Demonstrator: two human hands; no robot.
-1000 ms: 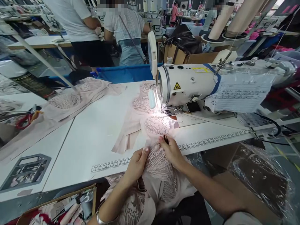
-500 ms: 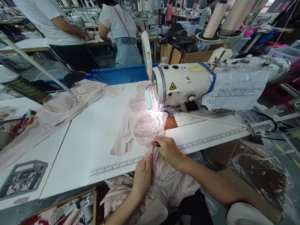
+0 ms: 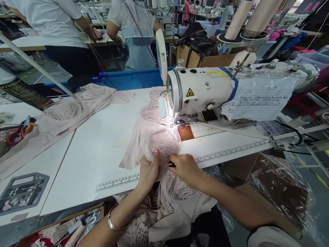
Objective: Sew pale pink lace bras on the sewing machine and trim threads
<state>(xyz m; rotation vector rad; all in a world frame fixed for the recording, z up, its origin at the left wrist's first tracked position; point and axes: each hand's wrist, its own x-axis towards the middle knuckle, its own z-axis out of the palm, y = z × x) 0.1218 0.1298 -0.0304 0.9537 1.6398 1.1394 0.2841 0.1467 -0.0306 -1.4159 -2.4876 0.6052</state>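
A pale pink lace bra [image 3: 162, 141] lies partly under the lit needle area of the white sewing machine [image 3: 203, 90], its cups running toward me over the table edge. My left hand [image 3: 148, 173] is closed on the bra's edge at the lower left of the nearest cup, thumb on top. Close by on the right, my right hand [image 3: 187, 170] is closed with a small black tool [image 3: 171, 164] between its fingers, its kind unclear. It rests against the lower edge of that cup. More lace cups [image 3: 177, 187] hang down into my lap.
More pale pink bra pieces [image 3: 64, 111] lie across the table's left side, beside red-handled scissors [image 3: 16, 135]. A printed ruler [image 3: 231, 151] follows the front edge. Below left stands an open box [image 3: 77, 226] of odds and ends. Several people work behind.
My left hand has moved up and left onto the cup's lower edge. The nearest cup has shifted toward me, baring the presser foot. My right hand has barely moved.
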